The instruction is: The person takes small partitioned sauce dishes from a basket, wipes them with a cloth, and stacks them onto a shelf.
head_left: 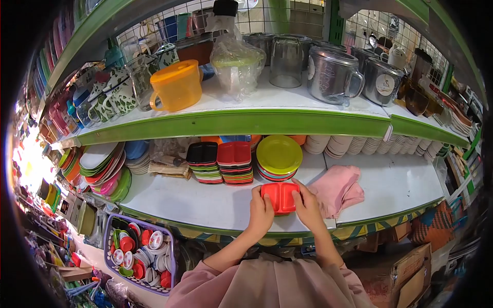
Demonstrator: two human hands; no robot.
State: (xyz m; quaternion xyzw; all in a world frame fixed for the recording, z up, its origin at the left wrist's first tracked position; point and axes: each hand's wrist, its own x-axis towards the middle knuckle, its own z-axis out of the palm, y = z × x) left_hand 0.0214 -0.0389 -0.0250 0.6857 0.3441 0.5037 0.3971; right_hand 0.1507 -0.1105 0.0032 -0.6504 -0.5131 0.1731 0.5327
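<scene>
In the head view, a small red two-compartment dish (280,197) is between my hands at the front of the lower shelf. My left hand (261,208) grips its left side and my right hand (308,205) its right side. A green edge shows beneath it, so more dishes may be stacked under. Just behind stand a stack of similar dishes with a red one (234,154) on top and a stack topped by a black one (202,154). A pile of round plates, yellow-green plate (279,154) uppermost, is directly behind. Right of my right hand lies a crumpled pink cloth (340,189).
Overhead, the upper shelf's green edge (246,123) carries an orange mug (176,86), metal mugs (334,76) and a glass jar (286,61). White bowls (336,146) line the back. Below left is a purple basket (109,251) of small dishes; cardboard boxes (395,272) stand below right.
</scene>
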